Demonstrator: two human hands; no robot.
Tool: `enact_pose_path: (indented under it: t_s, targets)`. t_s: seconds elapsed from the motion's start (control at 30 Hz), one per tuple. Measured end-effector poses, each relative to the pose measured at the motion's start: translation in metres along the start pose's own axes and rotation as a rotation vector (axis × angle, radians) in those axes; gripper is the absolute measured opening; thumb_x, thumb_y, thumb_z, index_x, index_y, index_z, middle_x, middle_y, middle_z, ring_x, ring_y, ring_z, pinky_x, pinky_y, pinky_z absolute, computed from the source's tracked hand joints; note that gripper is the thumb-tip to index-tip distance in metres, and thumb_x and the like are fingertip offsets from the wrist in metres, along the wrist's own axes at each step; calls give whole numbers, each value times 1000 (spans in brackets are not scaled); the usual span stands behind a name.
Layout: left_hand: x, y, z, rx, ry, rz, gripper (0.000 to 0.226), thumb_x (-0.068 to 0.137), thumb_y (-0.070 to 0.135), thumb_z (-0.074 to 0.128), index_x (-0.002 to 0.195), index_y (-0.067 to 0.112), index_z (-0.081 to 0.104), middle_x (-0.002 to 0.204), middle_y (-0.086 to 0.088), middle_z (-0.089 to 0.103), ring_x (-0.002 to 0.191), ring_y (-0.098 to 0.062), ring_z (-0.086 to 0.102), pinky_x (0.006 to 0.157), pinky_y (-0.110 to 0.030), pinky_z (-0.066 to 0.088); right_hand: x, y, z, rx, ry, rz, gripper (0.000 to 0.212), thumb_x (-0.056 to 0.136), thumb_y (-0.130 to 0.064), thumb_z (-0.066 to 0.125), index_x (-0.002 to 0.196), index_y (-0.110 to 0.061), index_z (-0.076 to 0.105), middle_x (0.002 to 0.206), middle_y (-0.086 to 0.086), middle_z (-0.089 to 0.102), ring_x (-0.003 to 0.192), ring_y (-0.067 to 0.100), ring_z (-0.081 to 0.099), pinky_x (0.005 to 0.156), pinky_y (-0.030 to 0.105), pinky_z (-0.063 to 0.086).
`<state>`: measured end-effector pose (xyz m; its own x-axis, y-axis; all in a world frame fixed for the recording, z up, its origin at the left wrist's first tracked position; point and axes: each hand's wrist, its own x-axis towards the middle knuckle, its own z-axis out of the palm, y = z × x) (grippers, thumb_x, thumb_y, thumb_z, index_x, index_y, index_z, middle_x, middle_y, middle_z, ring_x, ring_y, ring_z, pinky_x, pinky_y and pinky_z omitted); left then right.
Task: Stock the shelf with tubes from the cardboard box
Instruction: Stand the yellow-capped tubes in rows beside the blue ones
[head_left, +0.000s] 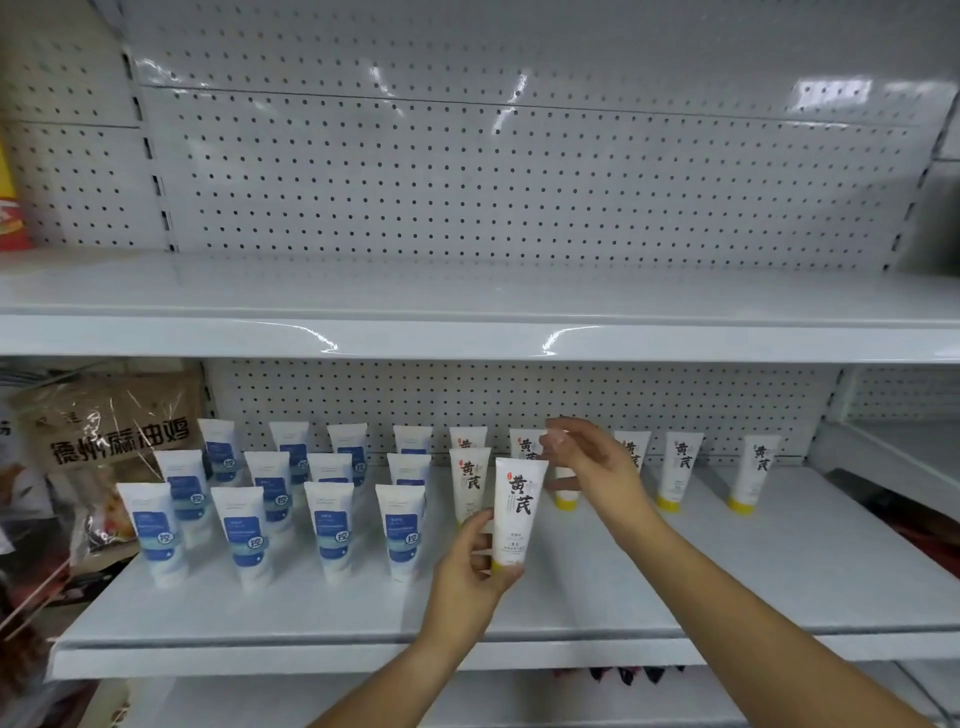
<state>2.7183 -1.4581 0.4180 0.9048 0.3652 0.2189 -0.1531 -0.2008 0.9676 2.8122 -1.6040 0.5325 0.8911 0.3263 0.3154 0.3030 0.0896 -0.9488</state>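
The right hand (589, 470) hides most of one yellow-capped tube (565, 500), and its fingertips (554, 439) are blurred.

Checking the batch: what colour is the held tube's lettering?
Black lettering on a white tube, head view.

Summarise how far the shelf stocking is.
Done: blue-labelled white plastic tubes stand in rows on the white metal shelf, several yellow-capped white tubes beside them. In hand: left hand grips one more yellow-capped tube. Left: shelf's right front has room; cardboard box out of view.
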Motion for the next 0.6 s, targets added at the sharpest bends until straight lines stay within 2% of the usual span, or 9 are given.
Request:
enact_pose_path:
  t_s: [0.1,0.2,0.43,0.6]
  targets:
    - [8,-2,15,4,21,-10,65,75,7,80,123,41,53,107,2,68,87,-9,69,78,-30,59,-9,1,-1,-98,-73,-36,30,83,-14,76,111,-23,67,104,2,71,89,19,70,69,32,60]
    - [14,-1,25,4,38,-22,65,76,6,79,119,45,50,105,5,68,84,-6,69,75,-24,57,-7,9,-2,-164,-89,-60,38,80,-1,76,109,-24,66,107,-2,70,94,19,68,71,24,56]
    - [26,-6,26,0,3,-32,64,77,8,79,123,41,49,105,10,66,87,-5,68,79,-27,58,2,26,3,-180,-30,10,45,81,9,69,102,-30,65,103,6,68,95,25,68,77,42,60]
    - [40,-13,22,28,-27,-22,62,79,9,78,122,42,49,103,13,66,89,-5,67,80,-27,58,6,29,7,-201,5,-11,40,82,10,67,102,-24,65,95,-6,69,84,10,67,73,33,60]
